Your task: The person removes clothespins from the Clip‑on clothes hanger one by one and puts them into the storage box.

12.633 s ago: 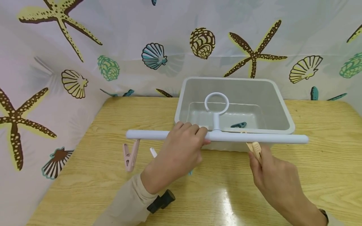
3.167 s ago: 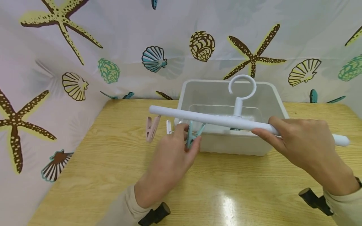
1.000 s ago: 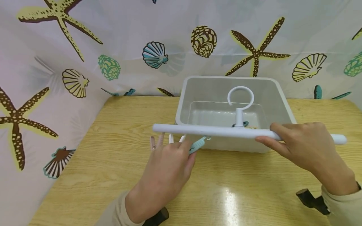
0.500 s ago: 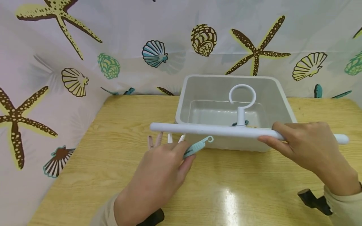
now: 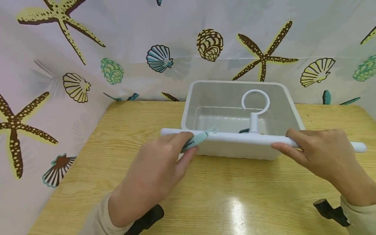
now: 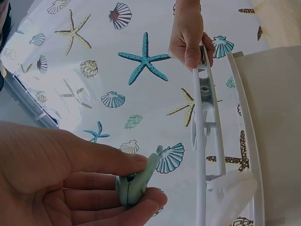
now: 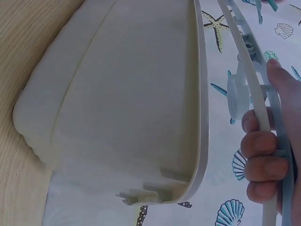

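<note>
A white hanger bar point(image 5: 235, 137) with a ring hook point(image 5: 255, 101) is held level over the near rim of a pale plastic bin point(image 5: 289, 98). My right hand point(image 5: 283, 140) grips the bar near its right end, fingers wrapped round it point(image 7: 263, 155). My left hand point(image 5: 188, 145) pinches a teal clothespin point(image 5: 195, 141) between thumb and forefinger, its small hook end touching the bar's left part. In the left wrist view the teal clothespin point(image 6: 136, 183) sits just left of the hanger bar point(image 6: 202, 141). Another teal clip point(image 5: 243, 131) lies inside the bin.
The bin stands at the back middle of a wooden table point(image 5: 235, 195). A curtain printed with shells and starfish point(image 5: 88, 49) closes off the back and left. Black wrist mounts point(image 5: 332, 212) show at the bottom edge. Bare tabletop lies in front of the bin.
My left hand has raised the teal clothespin from below the bar up against it. The pink and white pins seen at the left are now hidden by that hand. The hanger shifted slightly right.
</note>
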The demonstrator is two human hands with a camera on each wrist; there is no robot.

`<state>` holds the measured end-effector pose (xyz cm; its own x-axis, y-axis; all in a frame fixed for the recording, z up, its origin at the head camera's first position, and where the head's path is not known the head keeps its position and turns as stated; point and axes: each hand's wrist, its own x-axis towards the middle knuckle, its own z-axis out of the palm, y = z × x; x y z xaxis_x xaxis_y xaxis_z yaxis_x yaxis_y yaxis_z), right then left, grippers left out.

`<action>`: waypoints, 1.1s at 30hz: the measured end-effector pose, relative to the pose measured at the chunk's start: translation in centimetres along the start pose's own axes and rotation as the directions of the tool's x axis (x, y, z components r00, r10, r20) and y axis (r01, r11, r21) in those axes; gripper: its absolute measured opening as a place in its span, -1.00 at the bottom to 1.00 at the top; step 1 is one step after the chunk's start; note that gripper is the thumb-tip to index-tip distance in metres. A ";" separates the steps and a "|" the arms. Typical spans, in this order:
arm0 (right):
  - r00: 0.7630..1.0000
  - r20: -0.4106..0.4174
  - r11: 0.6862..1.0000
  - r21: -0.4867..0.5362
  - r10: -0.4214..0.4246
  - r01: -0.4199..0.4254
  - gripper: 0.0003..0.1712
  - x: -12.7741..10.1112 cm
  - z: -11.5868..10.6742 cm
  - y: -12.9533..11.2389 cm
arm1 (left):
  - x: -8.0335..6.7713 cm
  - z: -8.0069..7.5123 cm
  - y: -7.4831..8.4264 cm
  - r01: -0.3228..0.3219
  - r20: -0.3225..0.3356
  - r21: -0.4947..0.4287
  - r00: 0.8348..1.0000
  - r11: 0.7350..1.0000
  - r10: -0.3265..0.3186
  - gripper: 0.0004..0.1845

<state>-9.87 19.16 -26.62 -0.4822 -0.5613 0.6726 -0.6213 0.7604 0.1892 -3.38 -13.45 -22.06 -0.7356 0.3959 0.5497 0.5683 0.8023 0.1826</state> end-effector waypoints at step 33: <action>1.000 -0.021 1.000 -0.003 -0.002 0.002 -0.28 -0.9 0.0 0.3 | 4.1 -1.1 -1.9 0.018 0.087 -0.053 0.996 0.998 -0.014 -0.89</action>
<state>-9.65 19.85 -27.19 -0.4678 -0.5564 0.6868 -0.6206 0.7600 0.1929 -7.09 -13.80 -19.22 -0.7725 0.4221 0.4743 0.5734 0.7847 0.2356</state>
